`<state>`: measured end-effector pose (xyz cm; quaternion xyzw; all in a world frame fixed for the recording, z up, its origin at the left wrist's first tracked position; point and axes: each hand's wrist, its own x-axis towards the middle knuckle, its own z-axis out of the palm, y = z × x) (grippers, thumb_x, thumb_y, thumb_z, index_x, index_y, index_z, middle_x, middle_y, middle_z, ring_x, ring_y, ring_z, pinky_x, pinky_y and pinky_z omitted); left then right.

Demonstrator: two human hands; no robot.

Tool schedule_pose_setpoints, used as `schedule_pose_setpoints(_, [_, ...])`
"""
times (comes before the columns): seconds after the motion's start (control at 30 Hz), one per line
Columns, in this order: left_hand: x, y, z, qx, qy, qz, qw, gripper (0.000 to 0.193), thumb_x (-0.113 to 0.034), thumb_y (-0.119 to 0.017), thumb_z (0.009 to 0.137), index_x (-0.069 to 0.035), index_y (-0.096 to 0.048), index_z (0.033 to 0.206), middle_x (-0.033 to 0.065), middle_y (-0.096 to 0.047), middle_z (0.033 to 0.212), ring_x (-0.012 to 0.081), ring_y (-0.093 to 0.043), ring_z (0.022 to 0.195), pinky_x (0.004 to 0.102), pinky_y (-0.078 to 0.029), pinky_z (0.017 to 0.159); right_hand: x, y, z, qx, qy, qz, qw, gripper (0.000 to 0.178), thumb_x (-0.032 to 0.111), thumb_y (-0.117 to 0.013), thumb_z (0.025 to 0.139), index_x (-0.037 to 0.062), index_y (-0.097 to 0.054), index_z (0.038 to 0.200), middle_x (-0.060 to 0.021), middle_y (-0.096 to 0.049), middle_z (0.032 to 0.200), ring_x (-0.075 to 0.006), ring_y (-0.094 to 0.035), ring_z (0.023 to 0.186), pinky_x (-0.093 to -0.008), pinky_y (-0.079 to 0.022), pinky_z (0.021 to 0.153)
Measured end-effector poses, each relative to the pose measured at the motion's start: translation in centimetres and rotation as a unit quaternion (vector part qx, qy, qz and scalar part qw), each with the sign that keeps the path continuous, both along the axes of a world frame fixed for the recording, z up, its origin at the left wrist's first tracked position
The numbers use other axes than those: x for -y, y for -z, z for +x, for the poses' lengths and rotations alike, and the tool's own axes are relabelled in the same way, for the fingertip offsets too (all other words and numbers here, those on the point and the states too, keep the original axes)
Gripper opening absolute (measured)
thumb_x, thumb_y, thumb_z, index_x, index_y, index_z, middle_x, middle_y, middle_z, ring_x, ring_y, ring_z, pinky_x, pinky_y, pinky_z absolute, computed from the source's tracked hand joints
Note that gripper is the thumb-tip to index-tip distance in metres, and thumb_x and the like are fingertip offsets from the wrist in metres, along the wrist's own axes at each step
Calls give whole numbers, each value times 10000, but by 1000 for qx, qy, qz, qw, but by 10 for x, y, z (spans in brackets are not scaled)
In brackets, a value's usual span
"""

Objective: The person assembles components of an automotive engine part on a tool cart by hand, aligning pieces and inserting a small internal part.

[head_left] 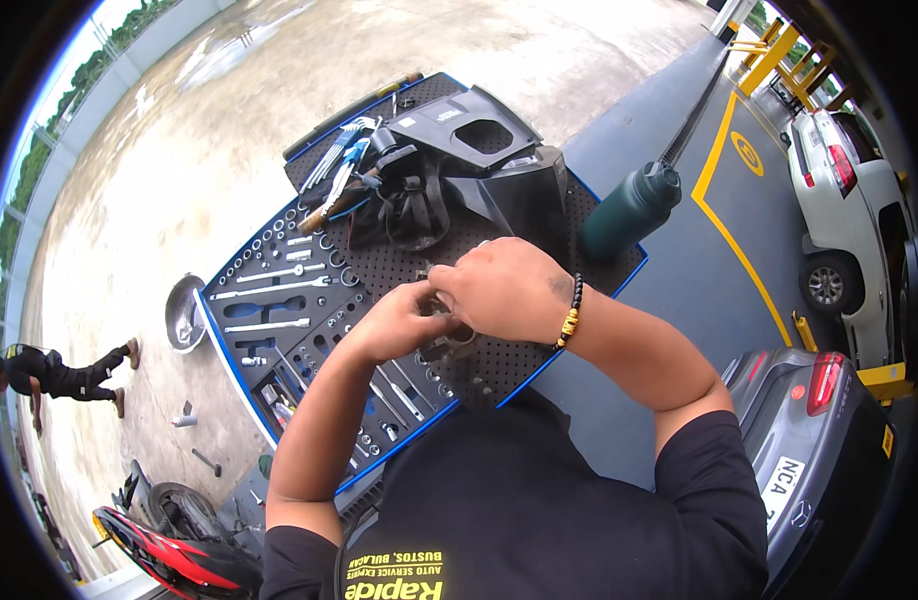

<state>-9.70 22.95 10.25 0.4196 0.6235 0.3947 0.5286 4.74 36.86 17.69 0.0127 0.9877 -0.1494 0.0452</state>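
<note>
Both hands meet over the right half of a blue-edged tool cart top [507, 372]. Beneath them a greyish metal part [457, 345] shows only in pieces; its kind I cannot make out. My left hand [404, 322] is closed, its thumb and fingers curled against that part. My right hand [509, 290], with a dark smudge on its back and a black-and-gold bead bracelet [569, 325] at the wrist, is closed above it. Its fingertips are hidden, so what they grip does not show. Left of my hands lies a foam tray of sockets, ratchets and extension bars [271, 290].
Farther back on the cart are a black plastic panel [449, 122], a black bag [409, 215] and blue-white hex keys [341, 150]. A dark green bottle [629, 212] stands right. Around are a metal bowl [186, 315], a red motorcycle [169, 550], cars [809, 430] and a walking person [64, 375].
</note>
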Motion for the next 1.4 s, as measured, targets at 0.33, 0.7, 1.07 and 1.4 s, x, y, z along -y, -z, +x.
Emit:
schedule_pose_setpoints(0.33, [7,14,-5,18,-26,16,999,346,-124,-740,865,12,-667,1176,55,-713,1006,99,-624,862,279,-513,763,1,12,2,-18,-11,25,999,252,275,-697,884,78,-658,1036,-112,-710,959,-300,-704,926,-417,-529,856])
schedule_pose_setpoints(0.7, [2,21,21,-277,-5,132,952,231,-157,-680,871,-10,-688,1048,229,-723,1027,420,-694,994,454,-553,850,5,21,4,-137,-69,-46,987,232,279,-620,955,59,-622,1028,-135,-685,949,-320,-676,933,-444,-516,889])
schedule_pose_setpoints(1.07, [3,5,22,-165,-64,34,984,414,-440,-717,937,-40,-700,1041,149,-736,966,312,-712,915,402,-537,841,-73,-108,114,-456,297,109,832,216,175,-682,899,51,-663,1075,-107,-655,922,-297,-662,757,-364,-538,692])
schedule_pose_setpoints(1.4, [-1,5,14,-166,-85,19,982,434,-447,-685,965,-47,-697,1134,204,-728,1010,367,-702,971,424,-526,834,-84,-19,42,-282,241,-29,928,253,225,-686,902,44,-666,1078,-94,-644,884,-278,-648,723,-358,-525,668])
